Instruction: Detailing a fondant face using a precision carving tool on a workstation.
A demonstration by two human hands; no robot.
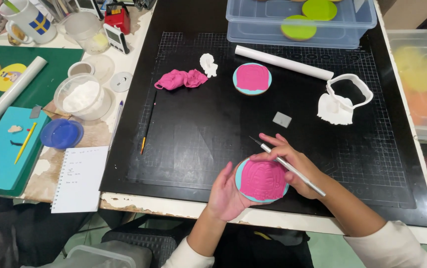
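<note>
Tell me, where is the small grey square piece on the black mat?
In the head view, the small grey square piece lies right of the mat's middle, below the white rolling pin, left of the white cutter and above the right hand.

Head view — looks steeply down, close over mat [213, 129].
</note>
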